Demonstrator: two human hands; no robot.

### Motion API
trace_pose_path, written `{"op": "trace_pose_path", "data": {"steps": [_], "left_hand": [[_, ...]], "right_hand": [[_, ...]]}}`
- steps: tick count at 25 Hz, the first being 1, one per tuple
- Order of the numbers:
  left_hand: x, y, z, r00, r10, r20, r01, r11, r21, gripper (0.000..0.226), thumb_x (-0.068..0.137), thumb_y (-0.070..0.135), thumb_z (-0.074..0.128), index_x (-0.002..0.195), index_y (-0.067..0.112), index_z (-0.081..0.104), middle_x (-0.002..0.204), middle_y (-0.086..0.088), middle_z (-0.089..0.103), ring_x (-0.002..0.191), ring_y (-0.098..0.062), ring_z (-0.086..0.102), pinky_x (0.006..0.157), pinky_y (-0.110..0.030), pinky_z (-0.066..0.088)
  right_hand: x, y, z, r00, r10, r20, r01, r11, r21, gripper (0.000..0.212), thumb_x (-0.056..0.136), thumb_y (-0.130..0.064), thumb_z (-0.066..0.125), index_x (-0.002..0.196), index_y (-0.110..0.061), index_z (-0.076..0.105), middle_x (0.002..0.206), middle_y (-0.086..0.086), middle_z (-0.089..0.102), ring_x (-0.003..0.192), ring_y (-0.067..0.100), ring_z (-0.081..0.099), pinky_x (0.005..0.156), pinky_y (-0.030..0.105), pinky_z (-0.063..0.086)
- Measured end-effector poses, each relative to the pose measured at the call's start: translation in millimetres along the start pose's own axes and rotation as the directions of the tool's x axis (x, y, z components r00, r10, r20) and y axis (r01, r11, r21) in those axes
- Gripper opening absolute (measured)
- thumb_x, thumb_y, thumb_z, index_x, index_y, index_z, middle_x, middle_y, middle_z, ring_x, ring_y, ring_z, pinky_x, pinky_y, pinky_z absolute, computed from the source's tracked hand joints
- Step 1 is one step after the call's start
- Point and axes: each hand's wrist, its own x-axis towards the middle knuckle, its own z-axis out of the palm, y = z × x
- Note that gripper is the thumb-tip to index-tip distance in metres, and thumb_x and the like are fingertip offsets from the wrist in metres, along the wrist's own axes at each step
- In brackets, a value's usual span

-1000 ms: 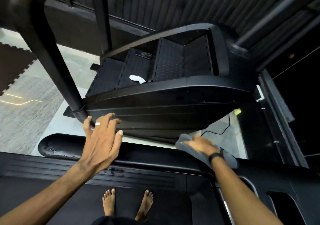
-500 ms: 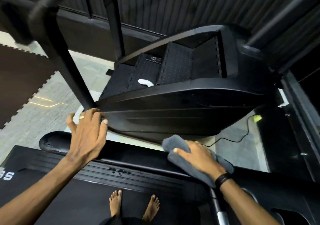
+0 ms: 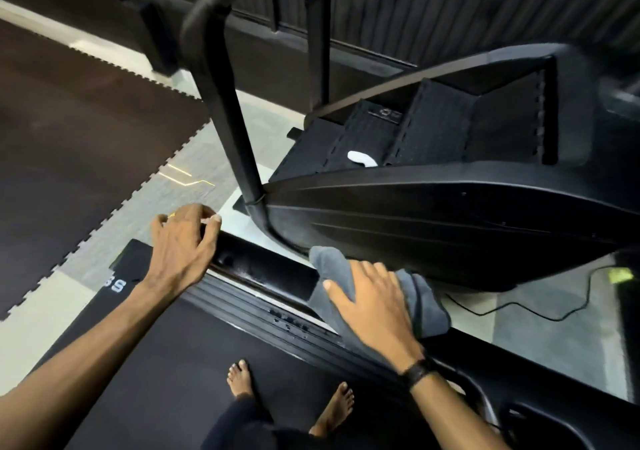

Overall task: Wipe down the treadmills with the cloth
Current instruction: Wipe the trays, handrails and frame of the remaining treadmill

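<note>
I stand barefoot on a black treadmill belt [image 3: 166, 363]. Its glossy black front cover [image 3: 263, 266] runs across the middle of the view. My right hand [image 3: 374, 311] lies flat on a folded grey cloth [image 3: 426, 304] and presses it onto the cover's right part. My left hand [image 3: 183, 242] curls over the cover's left end, fingers wrapped on its far edge. A second black machine with stepped, dotted treads [image 3: 433, 131] stands just beyond.
A black upright handrail post [image 3: 235, 117] rises between my hands. A small white object [image 3: 362, 158] lies on one tread. A black cable [image 3: 512, 307] and a green tag [image 3: 620, 274] are on the floor at right. Dark interlocking mats [image 3: 76, 131] cover the floor at left.
My left hand has dropped from the far machine's housing onto the cover's left end. The right hand has slid the cloth to the left along the cover. The view has shifted to the left.
</note>
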Motion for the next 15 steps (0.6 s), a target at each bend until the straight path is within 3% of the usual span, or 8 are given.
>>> {"op": "trace_pose_path", "data": {"steps": [4,8,11,14,15], "left_hand": [[30,-18,7,0.992,-0.119,0.044,0.125,0.978,-0.169,0.045,0.093,0.052,0.028,0.093,0.015,0.054,0.090,-0.003,0.058,0.082,-0.026,0.052,0.083,-0.043,0.036],[49,-30,17,0.949,-0.291,0.125,0.314,0.816,-0.486,0.077,0.087,0.076,0.012,0.106,0.015,0.054,0.103,-0.008,0.064,0.094,-0.032,0.060,0.089,-0.052,0.047],[47,-31,19,0.925,-0.345,0.160,0.368,0.706,-0.605,0.071,0.086,0.076,0.014,0.103,0.021,0.056,0.098,-0.001,0.067,0.092,-0.028,0.062,0.094,-0.054,0.046],[56,-41,19,0.831,-0.499,0.245,0.494,0.461,-0.737,0.063,0.078,0.078,0.019,0.095,0.029,0.054,0.091,0.005,0.068,0.092,-0.027,0.062,0.103,-0.057,0.039],[59,-45,18,0.803,-0.522,0.288,0.530,0.405,-0.745,0.061,0.077,0.079,0.019,0.094,0.030,0.053,0.092,0.007,0.067,0.091,-0.024,0.061,0.107,-0.056,0.036]], "right_hand": [[-12,17,8,0.994,0.048,-0.095,-0.047,0.999,0.013,0.055,0.087,-0.070,0.030,0.105,-0.029,0.062,0.101,-0.009,0.065,0.099,0.020,0.056,0.091,0.037,0.041],[32,16,13,0.948,0.294,0.122,-0.295,0.955,-0.007,0.058,0.084,-0.071,0.027,0.103,-0.030,0.063,0.105,-0.005,0.071,0.100,0.023,0.064,0.088,0.040,0.048],[54,3,21,0.861,0.443,0.251,-0.448,0.893,-0.037,0.052,0.084,-0.066,0.031,0.097,-0.029,0.065,0.106,0.000,0.073,0.100,0.028,0.065,0.089,0.041,0.050],[104,-48,24,0.741,0.508,0.440,-0.557,0.830,-0.020,0.048,0.091,-0.064,0.041,0.110,-0.027,0.066,0.125,0.006,0.067,0.114,0.032,0.061,0.098,0.042,0.046],[120,-71,28,0.745,0.466,0.477,-0.540,0.841,0.024,0.048,0.091,-0.065,0.045,0.115,-0.028,0.065,0.127,0.005,0.066,0.118,0.031,0.061,0.099,0.041,0.046]]}}
